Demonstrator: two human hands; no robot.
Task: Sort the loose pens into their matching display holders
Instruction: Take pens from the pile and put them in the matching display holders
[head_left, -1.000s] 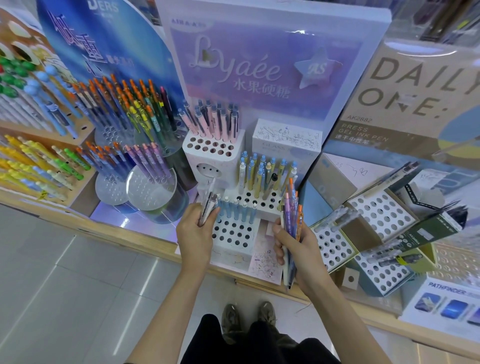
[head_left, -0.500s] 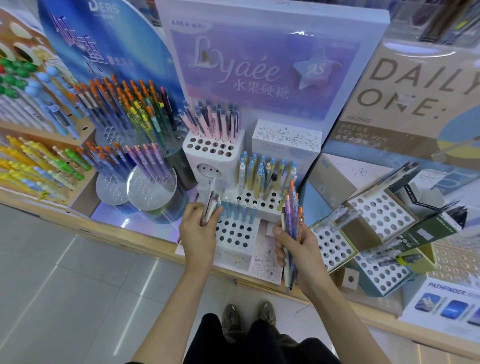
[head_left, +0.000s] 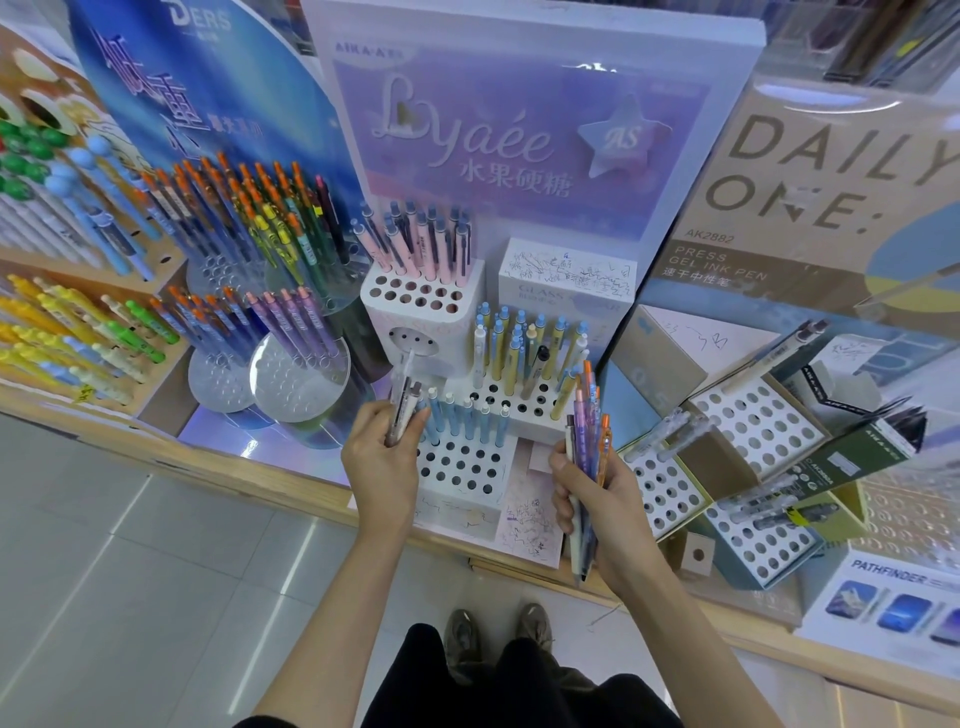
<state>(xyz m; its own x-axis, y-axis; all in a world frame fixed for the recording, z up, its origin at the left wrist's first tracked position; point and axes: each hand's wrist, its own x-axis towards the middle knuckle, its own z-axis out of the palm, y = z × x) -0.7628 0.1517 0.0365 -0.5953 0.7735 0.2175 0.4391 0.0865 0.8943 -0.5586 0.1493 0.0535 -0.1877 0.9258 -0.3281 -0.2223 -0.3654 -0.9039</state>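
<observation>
My left hand pinches clear pens, right hand grips a bundle, holder just beyond both; sorting mostly undone.

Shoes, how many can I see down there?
2. The left shoe and the right shoe stand side by side on the floor, bottom middle, their heels hidden by dark trouser legs.

This is a stationery shop's pen aisle. A lilac Lyaée board and a tan board reading DAILY ONE, PRESS GEL INK PEN stand on a wooden shelf behind white perforated holders stocked with rows of matching pastel pens (a scribbled tester pad lies at the front edge).
</observation>
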